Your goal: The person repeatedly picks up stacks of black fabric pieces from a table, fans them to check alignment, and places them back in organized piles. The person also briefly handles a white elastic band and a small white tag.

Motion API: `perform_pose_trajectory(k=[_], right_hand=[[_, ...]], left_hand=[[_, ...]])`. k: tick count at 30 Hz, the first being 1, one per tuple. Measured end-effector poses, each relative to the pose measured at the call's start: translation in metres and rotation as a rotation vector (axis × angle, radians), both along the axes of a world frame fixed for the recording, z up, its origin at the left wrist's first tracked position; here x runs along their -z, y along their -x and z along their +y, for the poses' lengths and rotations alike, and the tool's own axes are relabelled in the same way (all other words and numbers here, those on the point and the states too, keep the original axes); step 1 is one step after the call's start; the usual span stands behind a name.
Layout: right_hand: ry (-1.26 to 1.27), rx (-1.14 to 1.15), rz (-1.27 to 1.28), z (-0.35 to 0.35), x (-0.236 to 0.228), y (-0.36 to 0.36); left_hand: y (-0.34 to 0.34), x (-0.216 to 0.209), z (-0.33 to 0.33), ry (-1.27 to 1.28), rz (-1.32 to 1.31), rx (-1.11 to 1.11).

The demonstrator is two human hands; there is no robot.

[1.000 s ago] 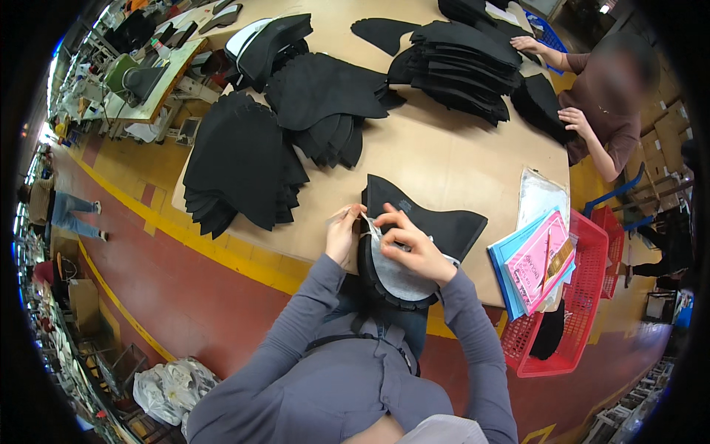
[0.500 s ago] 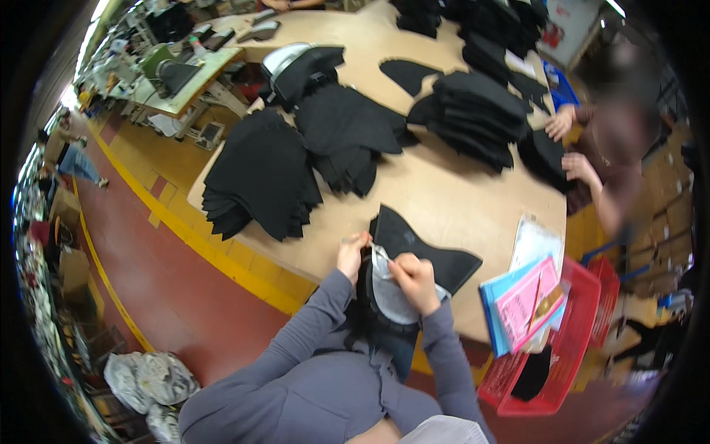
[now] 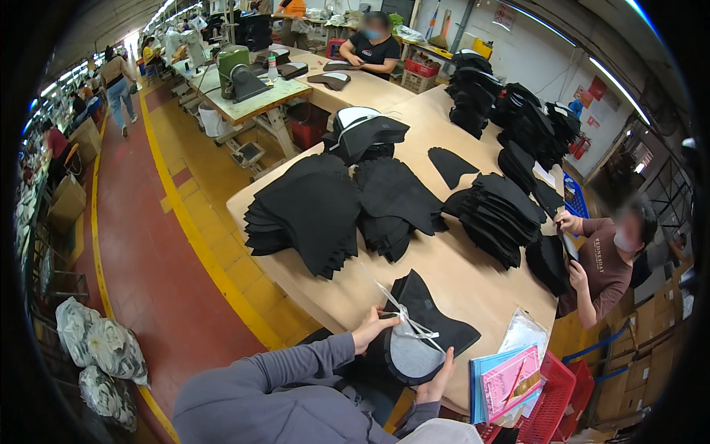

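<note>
At the table's near edge I hold a bundle of black cut pieces [image 3: 436, 322] with a rounded light-grey piece [image 3: 418, 354] on top. A white tie strip [image 3: 405, 314] is crossed and knotted over it, with loose ends standing out. My left hand [image 3: 372, 329] is closed at the bundle's left edge, its fingertips close beside the knot. My right hand [image 3: 436, 379] grips the lower right edge, thumb on top and the other fingers mostly hidden beneath.
Black stacks [image 3: 303, 211] cover the table [image 3: 325, 285] beyond my hands. At right are folders [image 3: 510, 381], a red crate [image 3: 551, 392] and a co-worker [image 3: 606, 259] handling black pieces. Another person [image 3: 373, 48] sits at the far end. A green machine [image 3: 235, 72] stands left; plastic bags [image 3: 115, 348] lie on the floor.
My right hand has moved from the strip down to the bundle's lower right edge. The strip now lies knotted across the grey piece. The view has tilted up; the co-worker has lifted a piece.
</note>
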State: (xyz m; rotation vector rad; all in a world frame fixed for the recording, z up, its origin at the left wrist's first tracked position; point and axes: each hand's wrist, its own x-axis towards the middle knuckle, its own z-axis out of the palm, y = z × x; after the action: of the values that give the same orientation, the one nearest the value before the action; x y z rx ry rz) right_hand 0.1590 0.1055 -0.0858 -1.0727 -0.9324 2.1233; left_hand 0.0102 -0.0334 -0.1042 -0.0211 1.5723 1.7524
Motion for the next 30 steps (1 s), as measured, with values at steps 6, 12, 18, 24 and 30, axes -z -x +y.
perform_pose_trajectory(k=[6,12,18,24,30], right_hand=[[-0.293,0.021,-0.057,-0.028,-0.054,0.017],[-0.314,-0.106,0.543,-0.001,-0.109,0.061],[-0.515,-0.19,0.128,0.035,0.019,0.139],[-0.773,-0.233,-0.23,0.008,0.056,0.146],[-0.651,-0.307,-0.219,-0.01,0.049,0.15]], left_hand=[[0.013,-0.008,-0.032,-0.127,-0.319,0.117],[0.061,-0.07,-0.031,-0.453,-0.217,-0.039],[0.179,-0.191,-0.014,-0.667,-0.086,-0.186],[0.351,-0.23,0.027,-0.915,0.11,-0.416],[0.567,-0.076,-0.002,-0.796,0.05,-0.71]])
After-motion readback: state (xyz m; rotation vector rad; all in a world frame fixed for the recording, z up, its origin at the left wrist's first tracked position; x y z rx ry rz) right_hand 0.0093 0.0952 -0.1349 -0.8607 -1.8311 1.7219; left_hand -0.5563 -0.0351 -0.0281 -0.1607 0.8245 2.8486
